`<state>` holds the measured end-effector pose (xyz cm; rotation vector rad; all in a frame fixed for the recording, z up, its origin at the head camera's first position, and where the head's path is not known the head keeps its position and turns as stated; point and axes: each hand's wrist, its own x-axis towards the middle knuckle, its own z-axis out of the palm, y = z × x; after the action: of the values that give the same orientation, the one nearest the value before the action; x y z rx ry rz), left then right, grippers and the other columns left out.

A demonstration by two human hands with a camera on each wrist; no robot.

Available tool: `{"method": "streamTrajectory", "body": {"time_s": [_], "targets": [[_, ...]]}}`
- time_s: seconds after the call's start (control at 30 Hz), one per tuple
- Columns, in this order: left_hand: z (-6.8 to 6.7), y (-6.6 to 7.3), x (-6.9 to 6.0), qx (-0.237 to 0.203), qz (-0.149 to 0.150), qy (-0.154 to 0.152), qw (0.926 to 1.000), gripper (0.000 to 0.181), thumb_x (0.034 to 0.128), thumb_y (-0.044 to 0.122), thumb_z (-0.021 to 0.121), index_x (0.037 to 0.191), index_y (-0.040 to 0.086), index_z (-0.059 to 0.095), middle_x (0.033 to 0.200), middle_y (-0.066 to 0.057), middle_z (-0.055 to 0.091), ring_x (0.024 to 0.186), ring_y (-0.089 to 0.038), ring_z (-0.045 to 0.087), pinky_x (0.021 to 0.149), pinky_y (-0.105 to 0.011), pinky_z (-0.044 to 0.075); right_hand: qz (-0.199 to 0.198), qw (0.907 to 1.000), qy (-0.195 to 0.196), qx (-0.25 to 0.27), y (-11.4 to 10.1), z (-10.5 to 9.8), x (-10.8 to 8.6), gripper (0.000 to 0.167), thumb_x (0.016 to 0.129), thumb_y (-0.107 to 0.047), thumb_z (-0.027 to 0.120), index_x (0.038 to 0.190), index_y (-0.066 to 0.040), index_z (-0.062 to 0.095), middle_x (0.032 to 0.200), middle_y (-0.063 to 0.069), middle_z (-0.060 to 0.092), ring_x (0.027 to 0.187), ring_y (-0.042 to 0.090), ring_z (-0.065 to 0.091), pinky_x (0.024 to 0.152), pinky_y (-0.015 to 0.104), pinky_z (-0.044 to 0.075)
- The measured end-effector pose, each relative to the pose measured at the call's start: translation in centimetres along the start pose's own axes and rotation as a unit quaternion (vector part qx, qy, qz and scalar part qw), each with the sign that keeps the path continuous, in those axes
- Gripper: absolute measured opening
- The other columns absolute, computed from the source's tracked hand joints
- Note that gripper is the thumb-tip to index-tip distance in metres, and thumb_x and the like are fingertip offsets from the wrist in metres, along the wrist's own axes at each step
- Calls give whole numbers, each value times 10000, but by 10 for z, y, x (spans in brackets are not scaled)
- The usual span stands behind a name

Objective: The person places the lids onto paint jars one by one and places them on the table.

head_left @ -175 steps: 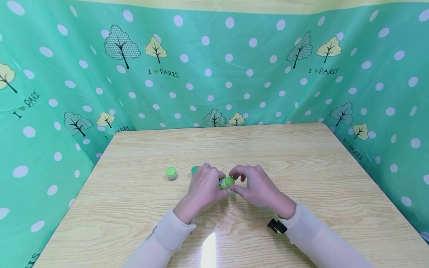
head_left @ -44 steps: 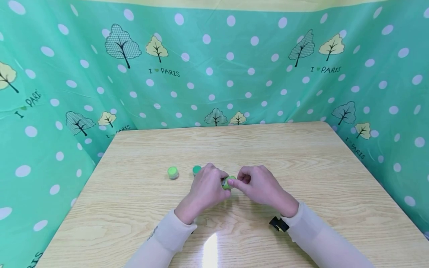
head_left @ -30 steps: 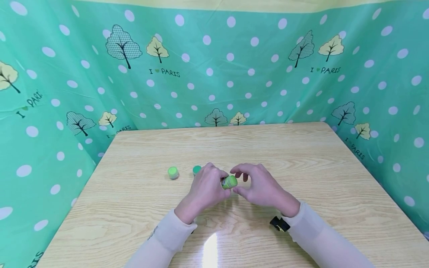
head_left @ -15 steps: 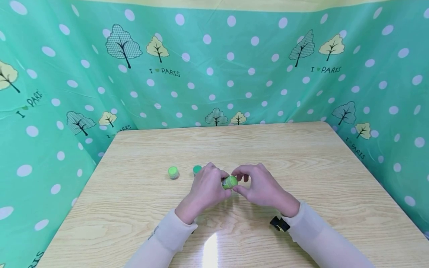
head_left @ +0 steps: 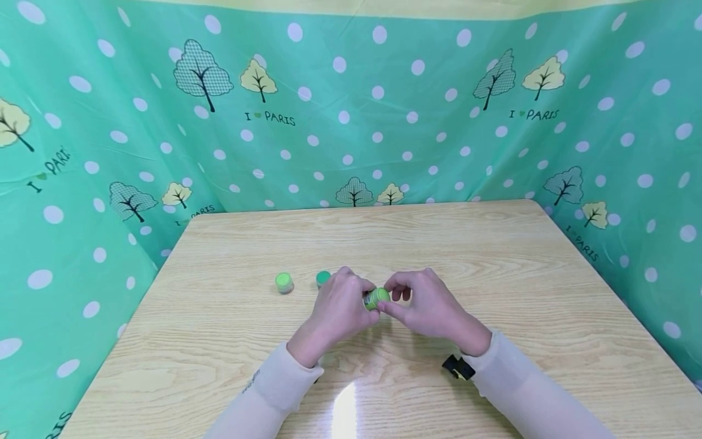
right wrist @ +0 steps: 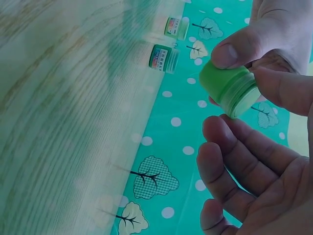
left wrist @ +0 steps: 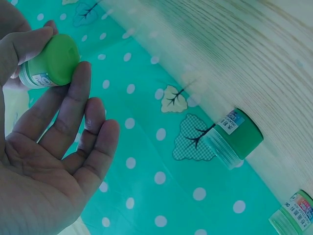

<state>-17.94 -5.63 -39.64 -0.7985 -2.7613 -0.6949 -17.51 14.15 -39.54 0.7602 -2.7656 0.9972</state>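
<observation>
My left hand (head_left: 340, 302) grips a small light green paint jar (head_left: 375, 299) above the table, tilted with one end toward my right hand (head_left: 425, 305). In the right wrist view the left thumb (right wrist: 242, 46) presses the green body, while the right thumb and a fingertip touch the rim of the clear lid (right wrist: 242, 100). The other right fingers are loosely curved below it. In the left wrist view the middle to little fingers extend away from the jar. A second light green jar (head_left: 284, 283) and a darker green jar (head_left: 323, 278) stand on the table left of my hands.
The wooden table (head_left: 466, 244) stretches around the hands. Behind it and at both sides hangs a green polka-dot curtain (head_left: 378, 116) with printed trees. A black strap buckle (head_left: 458, 367) hangs at the right cuff.
The right thumb and fingers have repeatedly moved around the jar's end, drawing slightly away about a second ago and closing on it again. The left hand keeps the jar nearly in place.
</observation>
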Motion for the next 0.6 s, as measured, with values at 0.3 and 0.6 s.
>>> {"method": "streamTrajectory", "body": {"time_s": [0.3, 0.6], "targets": [[0, 1, 0, 71, -38, 5, 10000, 129, 684, 178, 871, 738, 192, 754, 585, 147, 566, 780, -150, 519, 686, -276, 411, 186, 9998, 14, -16, 1, 1, 1, 208, 892, -373, 796, 863, -177, 732, 714, -132, 603, 658, 82, 534, 633, 274, 468], [-1, 2, -2, 46, -29, 4, 10000, 249, 694, 184, 879, 924, 110, 819, 761, 45, 728, 822, -167, 565, 719, -284, 448, 298, 9995, 64, 68, 1, 2, 0, 319, 901, -435, 772, 717, -202, 655, 586, -121, 544, 504, 52, 463, 516, 253, 413]]}}
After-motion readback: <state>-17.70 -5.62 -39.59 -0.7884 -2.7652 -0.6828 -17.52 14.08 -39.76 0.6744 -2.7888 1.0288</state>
